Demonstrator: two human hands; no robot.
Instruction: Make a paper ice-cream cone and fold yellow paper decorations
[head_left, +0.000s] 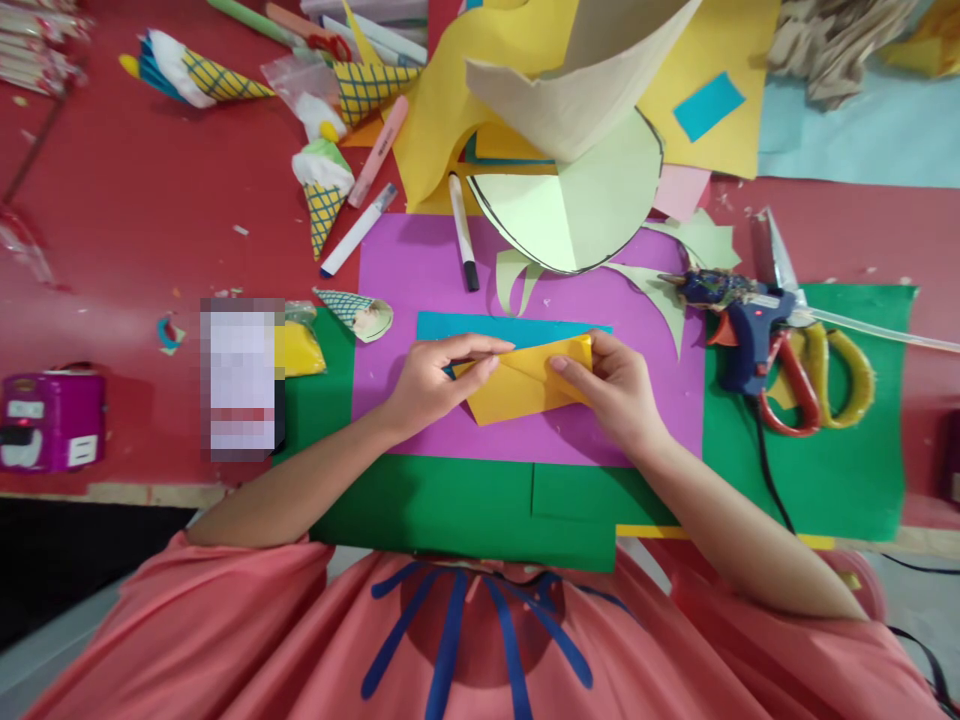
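A folded piece of yellow paper (517, 385) is held between both hands above the purple sheet. My left hand (442, 378) pinches its left end, with thumb and fingers closed on the edge. At the right end, my right hand (611, 385) grips the paper, its thumb lying on the front face. Behind the yellow paper lies a blue paper strip (517, 326), partly hidden by it and by my fingers. The purple sheet (420, 270) rests on larger green sheets (450, 510).
On the right are a glue gun (750, 325) and scissors (814, 380). Pale green paper (600, 205) with a dark outline lies ahead, near a marker (463, 230). Small paper cones (326, 205) and a pink highlighter (379, 150) lie at the upper left.
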